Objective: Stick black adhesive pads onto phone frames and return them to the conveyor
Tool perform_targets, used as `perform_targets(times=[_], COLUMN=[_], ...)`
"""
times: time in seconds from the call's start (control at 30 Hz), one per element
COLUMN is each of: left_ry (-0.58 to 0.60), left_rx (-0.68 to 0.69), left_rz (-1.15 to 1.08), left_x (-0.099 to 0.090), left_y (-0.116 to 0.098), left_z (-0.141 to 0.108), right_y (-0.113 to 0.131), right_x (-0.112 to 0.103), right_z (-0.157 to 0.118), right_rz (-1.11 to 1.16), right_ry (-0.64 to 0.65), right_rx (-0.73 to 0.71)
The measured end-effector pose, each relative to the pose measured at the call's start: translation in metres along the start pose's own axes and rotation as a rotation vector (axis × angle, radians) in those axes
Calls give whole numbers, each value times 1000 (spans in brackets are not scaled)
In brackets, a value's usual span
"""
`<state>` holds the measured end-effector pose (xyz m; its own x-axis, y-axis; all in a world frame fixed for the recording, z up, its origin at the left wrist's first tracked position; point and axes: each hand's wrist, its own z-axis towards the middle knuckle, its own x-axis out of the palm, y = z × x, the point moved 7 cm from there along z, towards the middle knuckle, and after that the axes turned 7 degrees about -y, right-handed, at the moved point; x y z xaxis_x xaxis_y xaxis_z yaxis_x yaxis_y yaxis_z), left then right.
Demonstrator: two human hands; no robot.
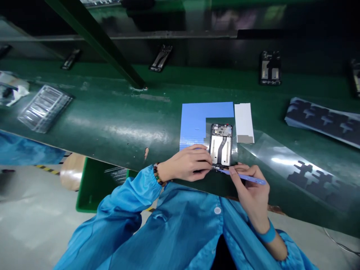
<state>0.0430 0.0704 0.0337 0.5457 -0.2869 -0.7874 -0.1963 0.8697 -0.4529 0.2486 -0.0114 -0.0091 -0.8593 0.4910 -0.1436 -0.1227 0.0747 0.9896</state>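
An opened phone (227,150), its circuit board and dark flex cable showing, lies upright in front of me on the table. My left hand (192,163) is at its lower left corner, fingers curled together against the edge. Between the thumb and fingers of my right hand (251,187) is a slim blue-violet tool (254,179), like tweezers. The tool's tip reaches the phone's bottom edge, close to my left fingertips. What the tip touches is too small to make out.
A blue L-shaped board (194,120) borders the phone; a white card (244,122) lies right of it. Film sheets with dark cutouts (323,119) lie at right, clear trays (45,108) at left. More phone bodies (270,69) stand along the back. A green post (112,56) rises behind.
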Motion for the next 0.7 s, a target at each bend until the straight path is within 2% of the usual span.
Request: perform_targets(times=[0.2, 0.33, 0.4, 0.47, 0.53, 0.6, 0.7], left_ry=[-23, -5, 14, 32, 25, -1, 0], left_rx=[35, 32, 37, 28, -42, -154, -240], left_rz=[65, 77, 66, 64, 99, 166, 220], left_x=[8, 6, 3, -1, -8, -18, -29], left_y=[-3, -5, -7, -4, 12, 40, 84], left_z=[-5, -5, -1, 9, 25, 42, 57], right_y=[1, 2, 4, 9, 20, 31, 37], right_x=[2, -3, -11, -18, -19, -12, 13], right_z=[-2, 0, 13, 39, 74, 109, 137], right_rz=[-26, -26, 8, 67, 147, 232, 163], right_ry=[-1, -13, -51, -88, -99, -112, -74], right_rx=[-15, 6, 44, 74, 54, -1, -43])
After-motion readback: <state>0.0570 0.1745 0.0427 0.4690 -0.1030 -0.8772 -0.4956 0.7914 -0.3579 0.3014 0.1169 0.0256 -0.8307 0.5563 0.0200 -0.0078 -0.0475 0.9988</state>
